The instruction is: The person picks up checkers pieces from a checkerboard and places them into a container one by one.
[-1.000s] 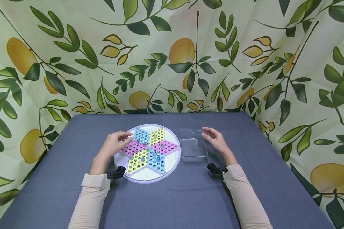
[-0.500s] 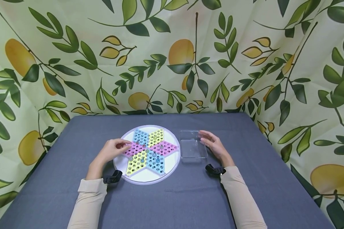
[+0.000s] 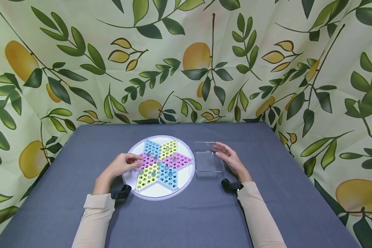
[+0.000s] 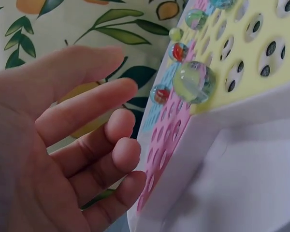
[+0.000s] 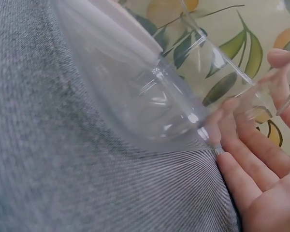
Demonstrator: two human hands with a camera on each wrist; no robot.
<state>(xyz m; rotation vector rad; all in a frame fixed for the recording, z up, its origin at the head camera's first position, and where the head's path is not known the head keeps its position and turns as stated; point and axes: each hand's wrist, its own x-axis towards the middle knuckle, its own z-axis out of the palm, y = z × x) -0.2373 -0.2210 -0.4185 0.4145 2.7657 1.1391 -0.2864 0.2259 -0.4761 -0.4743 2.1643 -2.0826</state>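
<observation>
A round white Chinese checkers board with a star of blue, yellow and pink holes lies left of centre. Several glass marbles sit on its holes. My left hand is over the board's left side, by the pink point. In the left wrist view its fingers are loosely bent, with nothing between thumb and fingers. My right hand is at the right side of a clear plastic box. Its fingers lie fairly straight against or beside the box wall; exact contact is hard to tell.
A grey-blue cloth covers the table. Behind it hangs a leaf-and-fruit patterned curtain. The clear box stands right next to the board's right rim. Black straps are on both wrists.
My left hand has come down toward the near side, along the board's left edge to the pink point. The right hand has shifted slightly left, closer over the box's right rim.
</observation>
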